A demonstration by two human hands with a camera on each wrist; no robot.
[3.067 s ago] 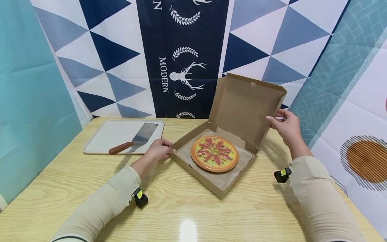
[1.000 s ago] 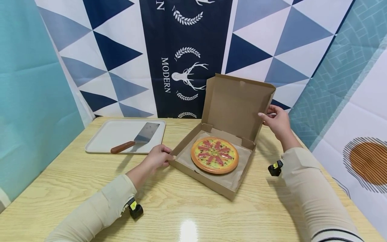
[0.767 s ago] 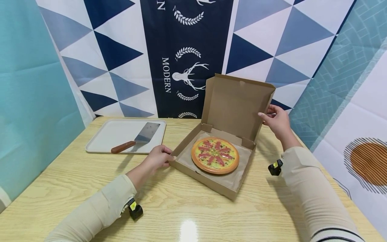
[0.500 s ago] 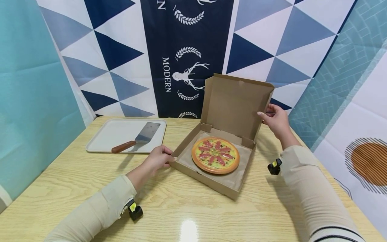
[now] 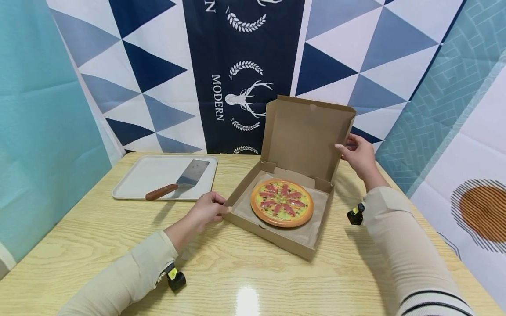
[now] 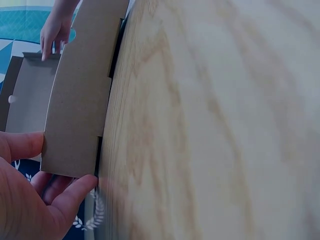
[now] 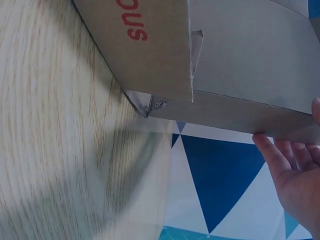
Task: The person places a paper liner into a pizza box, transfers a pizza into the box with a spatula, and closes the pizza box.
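Note:
A brown cardboard pizza box (image 5: 269, 233) stands on the table with its lid (image 5: 308, 136) raised and leaning back. Inside it, on brown paper (image 5: 245, 202), lies a round pizza (image 5: 281, 202) with a pale crust and pink strips on top. My left hand (image 5: 207, 209) pinches the box's left corner; in the left wrist view, its thumb and fingers (image 6: 70, 200) sit around that corner. At the lid's right edge, my right hand (image 5: 359, 154) holds the side flap between thumb and fingers. In the right wrist view its fingertips (image 7: 265, 145) touch the flap from outside.
A white tray (image 5: 134, 180) lies at the back left of the wooden table (image 5: 205, 281). Across its front rim rests a spatula (image 5: 193, 173) with a wooden handle. A patterned cloth (image 5: 241, 52) hangs behind the table.
Box and lid have shifted slightly left and turned, the front corner swinging to the right. Both hands keep their hold, the right one moving left with the lid. Tray and spatula stay put.

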